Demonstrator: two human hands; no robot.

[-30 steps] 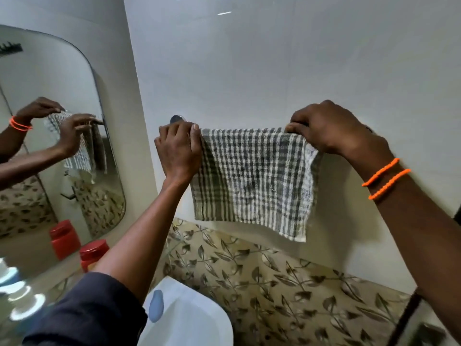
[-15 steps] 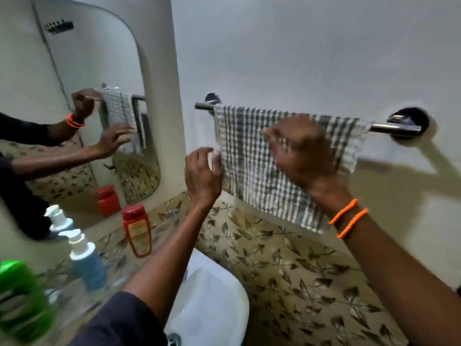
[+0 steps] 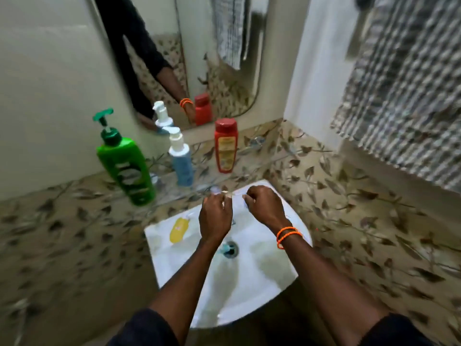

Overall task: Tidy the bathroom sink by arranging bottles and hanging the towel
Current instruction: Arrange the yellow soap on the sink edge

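The grey checked towel (image 3: 404,96) hangs on the right wall, spread flat, blurred by motion. Three bottles stand on a glass shelf (image 3: 167,189) below the mirror: a green pump bottle (image 3: 124,168) on the left, a blue pump bottle (image 3: 182,163) in the middle, and a red bottle (image 3: 225,148) on the right. My left hand (image 3: 215,218) and my right hand (image 3: 264,208) hover side by side over the back of the white sink (image 3: 249,283). Both have their fingers curled in, with nothing clearly held. The tap is hidden under them.
A small yellow item (image 3: 178,229) lies on the sink's left rim. The drain (image 3: 229,248) sits in the basin just below my hands. The mirror (image 3: 212,33) reflects the bottles and an arm. Leaf-patterned tiles surround the sink.
Both hands have let go of the towel and dropped to the sink. The view has swung down from the towel rail to the basin and shelf.
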